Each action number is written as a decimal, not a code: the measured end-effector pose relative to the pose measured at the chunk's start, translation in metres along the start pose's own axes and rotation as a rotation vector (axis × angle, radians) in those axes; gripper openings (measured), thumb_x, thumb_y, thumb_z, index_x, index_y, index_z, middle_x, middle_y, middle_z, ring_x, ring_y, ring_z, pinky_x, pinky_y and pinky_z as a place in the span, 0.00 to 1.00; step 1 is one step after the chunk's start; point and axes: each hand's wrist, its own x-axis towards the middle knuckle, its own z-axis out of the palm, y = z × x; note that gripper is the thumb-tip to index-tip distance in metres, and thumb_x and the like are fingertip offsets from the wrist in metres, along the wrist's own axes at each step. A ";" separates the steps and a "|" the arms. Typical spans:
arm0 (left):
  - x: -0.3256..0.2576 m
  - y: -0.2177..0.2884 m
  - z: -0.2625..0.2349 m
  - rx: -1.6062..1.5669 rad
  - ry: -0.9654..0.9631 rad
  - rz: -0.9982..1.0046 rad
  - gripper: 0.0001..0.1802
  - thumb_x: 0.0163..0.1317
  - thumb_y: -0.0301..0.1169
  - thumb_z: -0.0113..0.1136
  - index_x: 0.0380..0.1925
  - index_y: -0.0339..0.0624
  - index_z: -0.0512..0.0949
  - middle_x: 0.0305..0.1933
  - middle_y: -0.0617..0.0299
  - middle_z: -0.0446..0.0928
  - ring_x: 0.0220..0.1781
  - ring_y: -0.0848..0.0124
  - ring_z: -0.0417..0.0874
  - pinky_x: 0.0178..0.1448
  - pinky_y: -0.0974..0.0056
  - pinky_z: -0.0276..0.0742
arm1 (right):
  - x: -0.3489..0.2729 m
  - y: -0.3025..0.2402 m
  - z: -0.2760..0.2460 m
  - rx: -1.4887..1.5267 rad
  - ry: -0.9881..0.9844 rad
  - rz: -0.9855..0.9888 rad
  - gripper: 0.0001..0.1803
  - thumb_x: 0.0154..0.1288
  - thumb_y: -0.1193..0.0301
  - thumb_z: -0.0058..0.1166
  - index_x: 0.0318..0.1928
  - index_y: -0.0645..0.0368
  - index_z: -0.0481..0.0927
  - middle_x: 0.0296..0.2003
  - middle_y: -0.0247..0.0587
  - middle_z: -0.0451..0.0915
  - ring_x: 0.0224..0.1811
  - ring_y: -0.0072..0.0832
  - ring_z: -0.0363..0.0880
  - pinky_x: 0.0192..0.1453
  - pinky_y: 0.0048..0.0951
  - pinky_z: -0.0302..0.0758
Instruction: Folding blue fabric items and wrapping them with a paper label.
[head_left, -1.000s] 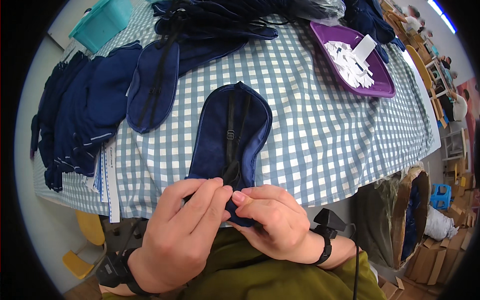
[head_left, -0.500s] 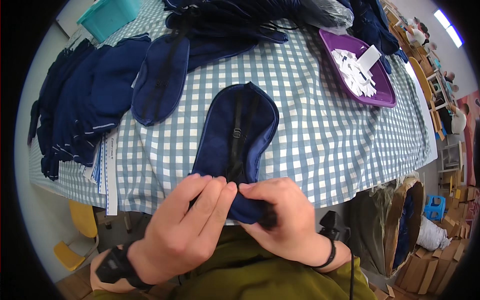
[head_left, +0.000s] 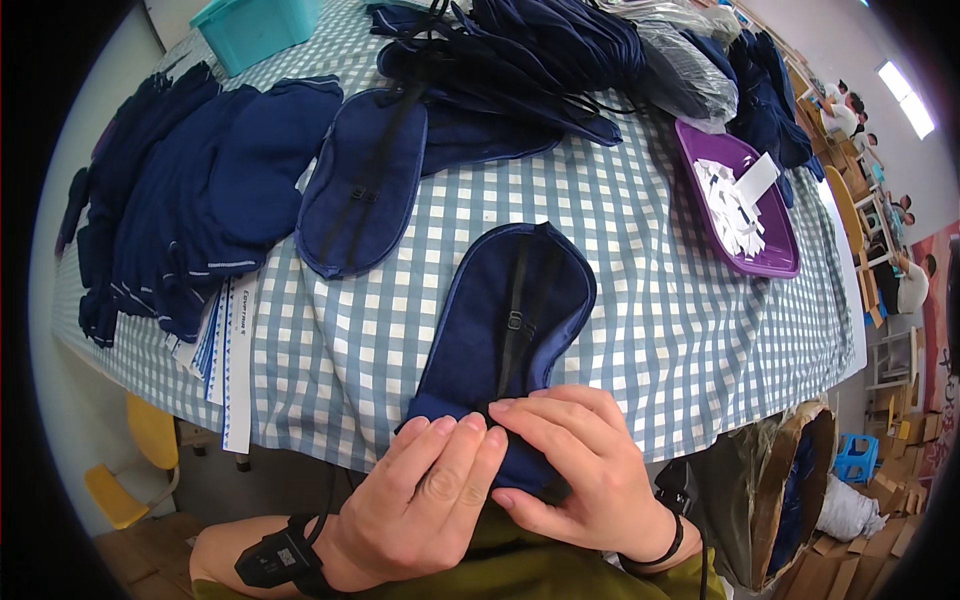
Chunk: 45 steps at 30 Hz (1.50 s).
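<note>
A navy blue sleep mask [head_left: 510, 300] with piped edges lies lengthwise before me, its near end at the table's front edge. Down its middle runs a black elastic strap [head_left: 517, 295] with a small adjuster buckle [head_left: 514, 321]. My left hand [head_left: 430, 505] is closed on the near left part, fingertips pressed together at the strap. From the other side, my right hand [head_left: 585, 475] holds the near end, fingers over the top and thumb below. The fingers hide the strap's near end. Another sleep mask [head_left: 365, 180] lies face up further left.
Overlapping navy masks [head_left: 190, 200] cover the table's left side, with printed strips [head_left: 238, 360] under them. More masks [head_left: 560, 45] and a clear plastic bag [head_left: 685, 75] lie at the back. A purple tray [head_left: 775, 255] holds white labels; a teal bin [head_left: 255, 35] stands far left.
The whole scene sits lower and further right in the picture. My right hand has turned, its curled fingers now laid over the mask beside my left fingertips. My left hand keeps its hold.
</note>
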 end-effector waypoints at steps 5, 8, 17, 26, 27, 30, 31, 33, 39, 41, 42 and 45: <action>-0.004 0.001 0.003 -0.006 0.009 -0.028 0.12 0.59 0.26 0.60 0.43 0.39 0.86 0.45 0.57 0.83 0.51 0.61 0.79 0.58 0.61 0.80 | 0.004 -0.002 0.001 0.015 -0.023 0.052 0.37 0.50 0.67 0.72 0.61 0.65 0.74 0.48 0.44 0.80 0.50 0.41 0.76 0.57 0.37 0.72; -0.005 -0.001 0.004 -0.017 0.012 -0.029 0.12 0.59 0.27 0.60 0.43 0.39 0.86 0.45 0.57 0.83 0.51 0.62 0.80 0.58 0.61 0.80 | 0.004 -0.004 0.002 0.009 -0.020 0.084 0.40 0.50 0.66 0.72 0.63 0.67 0.71 0.46 0.44 0.80 0.48 0.40 0.76 0.56 0.37 0.72; -0.007 -0.001 0.006 -0.072 0.042 -0.076 0.13 0.59 0.27 0.61 0.43 0.39 0.86 0.45 0.57 0.83 0.51 0.63 0.79 0.58 0.62 0.80 | 0.004 -0.008 0.008 -0.088 -0.022 0.080 0.36 0.55 0.61 0.69 0.62 0.65 0.73 0.44 0.41 0.80 0.46 0.38 0.74 0.54 0.37 0.71; -0.008 0.002 0.013 -0.049 0.117 -0.086 0.10 0.58 0.26 0.63 0.41 0.40 0.86 0.44 0.58 0.83 0.50 0.63 0.79 0.54 0.63 0.81 | -0.002 -0.017 0.012 -0.225 0.046 0.127 0.23 0.58 0.60 0.65 0.50 0.60 0.82 0.43 0.39 0.74 0.43 0.36 0.71 0.46 0.34 0.70; -0.008 0.002 0.017 -0.057 0.112 -0.082 0.10 0.58 0.26 0.63 0.41 0.40 0.86 0.44 0.58 0.83 0.50 0.63 0.79 0.54 0.63 0.81 | 0.000 -0.015 0.012 -0.192 0.047 0.122 0.23 0.58 0.60 0.65 0.50 0.61 0.82 0.43 0.40 0.74 0.42 0.36 0.71 0.46 0.34 0.70; -0.007 0.001 0.025 -0.168 0.191 -0.164 0.09 0.56 0.24 0.65 0.38 0.40 0.85 0.43 0.58 0.83 0.49 0.64 0.79 0.51 0.64 0.81 | 0.003 -0.008 0.012 -0.137 0.022 0.131 0.23 0.58 0.61 0.65 0.49 0.62 0.82 0.43 0.41 0.73 0.41 0.37 0.71 0.45 0.33 0.70; -0.005 0.000 0.024 -0.184 0.180 -0.167 0.08 0.56 0.23 0.66 0.37 0.39 0.85 0.43 0.57 0.82 0.48 0.64 0.78 0.50 0.64 0.81 | 0.004 -0.007 0.010 -0.139 0.025 0.144 0.23 0.58 0.61 0.65 0.49 0.62 0.82 0.43 0.41 0.73 0.41 0.37 0.71 0.45 0.33 0.70; 0.002 0.000 0.018 -0.210 0.138 -0.189 0.09 0.54 0.21 0.65 0.37 0.36 0.84 0.43 0.56 0.82 0.46 0.63 0.78 0.47 0.64 0.81 | 0.006 -0.006 0.009 -0.092 0.029 0.124 0.22 0.58 0.62 0.65 0.49 0.63 0.82 0.42 0.41 0.73 0.40 0.37 0.70 0.45 0.33 0.71; 0.035 -0.006 -0.011 -0.407 -0.106 -0.300 0.21 0.42 0.19 0.63 0.42 0.30 0.80 0.43 0.53 0.80 0.43 0.58 0.77 0.47 0.59 0.78 | 0.005 -0.005 0.001 -0.114 0.039 0.158 0.23 0.55 0.64 0.68 0.49 0.62 0.82 0.42 0.41 0.75 0.40 0.36 0.72 0.44 0.32 0.71; 0.049 -0.012 -0.012 -0.477 -0.187 -0.347 0.22 0.40 0.17 0.63 0.42 0.30 0.80 0.41 0.54 0.80 0.42 0.59 0.77 0.45 0.61 0.77 | -0.003 -0.009 -0.008 -0.072 0.070 0.230 0.22 0.57 0.63 0.67 0.49 0.62 0.82 0.42 0.42 0.76 0.41 0.36 0.74 0.44 0.32 0.72; 0.052 -0.015 -0.014 -0.526 -0.257 -0.355 0.22 0.40 0.16 0.63 0.41 0.31 0.80 0.40 0.55 0.79 0.40 0.59 0.76 0.44 0.62 0.75 | -0.007 -0.012 -0.012 -0.033 0.102 0.304 0.21 0.60 0.62 0.66 0.49 0.62 0.83 0.42 0.44 0.78 0.41 0.36 0.76 0.44 0.32 0.73; 0.060 -0.022 -0.020 -0.565 -0.375 -0.366 0.20 0.40 0.14 0.62 0.39 0.33 0.79 0.37 0.59 0.79 0.36 0.60 0.74 0.40 0.62 0.72 | -0.004 -0.013 -0.008 -0.026 0.142 0.181 0.25 0.52 0.64 0.71 0.50 0.60 0.82 0.42 0.42 0.79 0.41 0.35 0.77 0.43 0.31 0.74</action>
